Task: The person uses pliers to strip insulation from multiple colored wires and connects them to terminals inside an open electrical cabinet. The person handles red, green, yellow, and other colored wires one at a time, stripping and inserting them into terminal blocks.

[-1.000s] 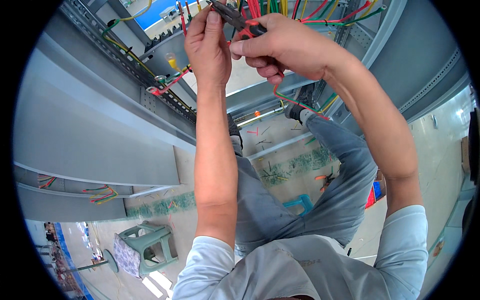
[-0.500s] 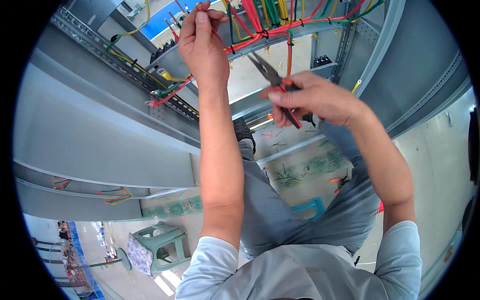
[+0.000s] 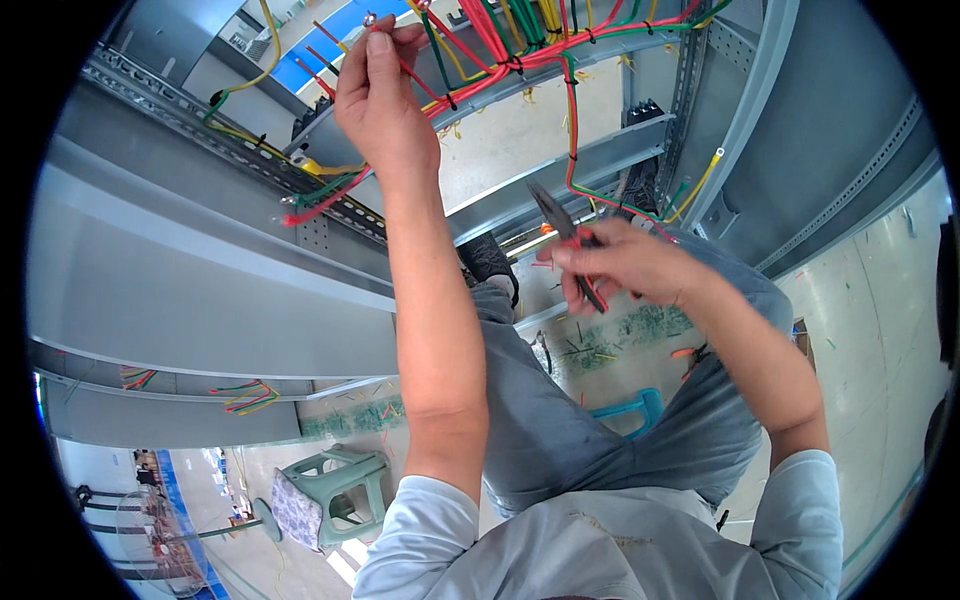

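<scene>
Up at the top, my left hand (image 3: 390, 105) is closed, thumb against fingers, on the end of a red wire. A small metal ring terminal (image 3: 370, 19) shows just past the fingertips. Beside that hand a bundle of red wires (image 3: 490, 76), with green and yellow ones and black ties, runs across the cabinet. My right hand (image 3: 640, 262) is wrapped around the handles of long-nose pliers (image 3: 556, 214). Their dark jaws point up and left, apart from the wires. The grips are red and black.
Grey cabinet panels (image 3: 200, 270) enclose both sides. A slotted rail (image 3: 150, 95) carries a yellow-green wire at left. Orange-handled pliers (image 3: 688, 358) and wire scraps lie on the floor near a blue frame (image 3: 640, 410). A green stool (image 3: 345, 490) stands lower left.
My left hand has shifted slightly left with the red wire. My right hand and the long-nose pliers have dropped lower, away from the wire bundle.
</scene>
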{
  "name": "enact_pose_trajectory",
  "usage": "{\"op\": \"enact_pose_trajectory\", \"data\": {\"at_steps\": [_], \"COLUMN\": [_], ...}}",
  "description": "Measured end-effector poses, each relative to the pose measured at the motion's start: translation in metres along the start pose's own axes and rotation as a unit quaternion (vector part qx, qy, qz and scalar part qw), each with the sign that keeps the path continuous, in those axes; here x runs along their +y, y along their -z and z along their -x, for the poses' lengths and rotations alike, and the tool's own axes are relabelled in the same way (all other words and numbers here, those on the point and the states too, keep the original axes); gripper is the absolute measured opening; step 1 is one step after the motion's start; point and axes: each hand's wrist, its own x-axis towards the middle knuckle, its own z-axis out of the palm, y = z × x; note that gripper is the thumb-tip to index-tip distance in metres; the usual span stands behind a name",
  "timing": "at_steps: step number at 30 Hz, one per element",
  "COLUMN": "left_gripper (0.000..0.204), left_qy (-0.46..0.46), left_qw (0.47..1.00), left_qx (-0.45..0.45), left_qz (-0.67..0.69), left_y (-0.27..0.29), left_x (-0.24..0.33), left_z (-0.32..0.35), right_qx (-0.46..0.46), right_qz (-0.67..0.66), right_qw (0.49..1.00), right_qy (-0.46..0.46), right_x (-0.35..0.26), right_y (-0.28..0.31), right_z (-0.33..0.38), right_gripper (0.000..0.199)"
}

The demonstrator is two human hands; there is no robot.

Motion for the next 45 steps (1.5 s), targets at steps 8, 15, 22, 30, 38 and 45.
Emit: {"op": "enact_pose_trajectory", "data": {"at_steps": [8, 15, 22, 30, 38, 45], "left_gripper": [0.028, 0.037, 0.028, 0.024, 0.026, 0.028], "left_qy": [-0.145, -0.213, -0.071, 0.014, 0.029, 0.056], "left_qw": [0.937, 0.886, 0.978, 0.992, 0.994, 0.989], "left_qx": [0.041, 0.071, 0.052, -0.081, -0.097, -0.134], "left_qz": [-0.316, -0.406, -0.188, -0.096, -0.036, -0.007], "left_y": [0.016, 0.008, 0.016, 0.037, 0.04, 0.048], "left_x": [0.016, 0.019, 0.025, 0.041, 0.046, 0.047], "left_z": [0.034, 0.033, 0.022, 0.021, 0.022, 0.019], "right_qx": [0.016, 0.063, 0.035, -0.048, -0.05, -0.046], "right_qz": [-0.062, 0.065, 0.134, 0.126, 0.077, 0.073], "right_qw": [0.987, 0.996, 0.989, 0.977, 0.987, 0.99], "right_qy": [-0.145, -0.021, 0.043, 0.168, 0.133, 0.114], "right_x": [0.171, 0.107, -0.005, -0.105, -0.141, -0.146], "right_y": [0.005, -0.007, -0.026, -0.058, -0.064, -0.063], "right_z": [0.031, 0.036, 0.029, -0.016, -0.023, -0.024], "right_gripper": [0.058, 0.045, 0.043, 0.044, 0.042, 0.04]}}
